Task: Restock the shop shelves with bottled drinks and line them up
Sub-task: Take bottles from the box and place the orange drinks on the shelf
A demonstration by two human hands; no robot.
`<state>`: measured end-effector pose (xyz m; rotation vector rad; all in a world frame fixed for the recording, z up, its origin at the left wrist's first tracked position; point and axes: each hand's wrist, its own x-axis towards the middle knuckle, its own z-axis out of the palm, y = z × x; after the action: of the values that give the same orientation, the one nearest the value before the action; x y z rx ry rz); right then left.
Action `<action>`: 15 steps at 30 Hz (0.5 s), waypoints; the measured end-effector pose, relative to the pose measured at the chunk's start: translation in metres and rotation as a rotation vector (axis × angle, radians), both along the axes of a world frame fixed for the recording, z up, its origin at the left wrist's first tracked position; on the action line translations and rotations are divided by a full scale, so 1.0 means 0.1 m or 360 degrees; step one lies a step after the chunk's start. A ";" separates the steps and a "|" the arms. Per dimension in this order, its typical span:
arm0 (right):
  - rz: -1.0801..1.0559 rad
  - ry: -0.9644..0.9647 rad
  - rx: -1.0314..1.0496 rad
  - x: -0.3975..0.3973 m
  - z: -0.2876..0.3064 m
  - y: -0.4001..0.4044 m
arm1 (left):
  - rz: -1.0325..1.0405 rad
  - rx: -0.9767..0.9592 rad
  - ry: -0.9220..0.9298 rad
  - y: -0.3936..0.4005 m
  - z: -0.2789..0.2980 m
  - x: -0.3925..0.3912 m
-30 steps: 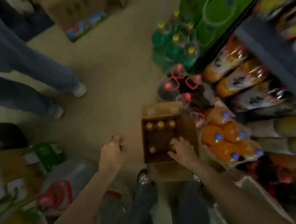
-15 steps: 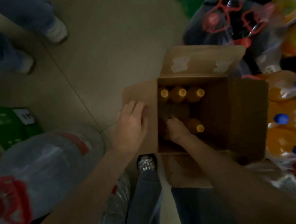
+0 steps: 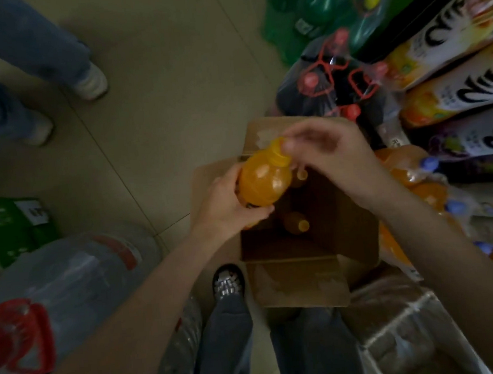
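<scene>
left hand gripping orange bottle

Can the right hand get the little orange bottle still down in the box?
Probably yes. The cardboard box is open on top and nothing covers the bottle left inside. But the right hand pinches the cap of the orange bottle that the left hand grips.

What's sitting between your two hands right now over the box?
The orange bottle. In the head view the left hand grips its body from the left, and the right hand pinches at its cap, above the open cardboard box.
</scene>
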<state>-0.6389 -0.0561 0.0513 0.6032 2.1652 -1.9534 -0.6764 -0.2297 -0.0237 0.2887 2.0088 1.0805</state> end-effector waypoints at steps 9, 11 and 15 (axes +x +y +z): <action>0.1690 -0.1486 0.1702 0.70 -2.12 -0.28 | 0.0526 0.0057 -0.0074 -0.04 -0.16 -0.13; 0.1662 -0.1469 0.1772 0.75 -2.28 -0.30 | 0.0495 0.0059 -0.0050 0.00 -0.20 -0.14; 0.1434 -0.1273 0.1796 0.77 -2.26 -0.26 | 0.0506 0.0024 0.0000 0.08 -0.16 -0.13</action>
<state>-0.5624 -0.0821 -0.1747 0.2940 2.1320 0.0616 -0.6889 -0.2213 -0.0399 -0.0260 2.0932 1.2895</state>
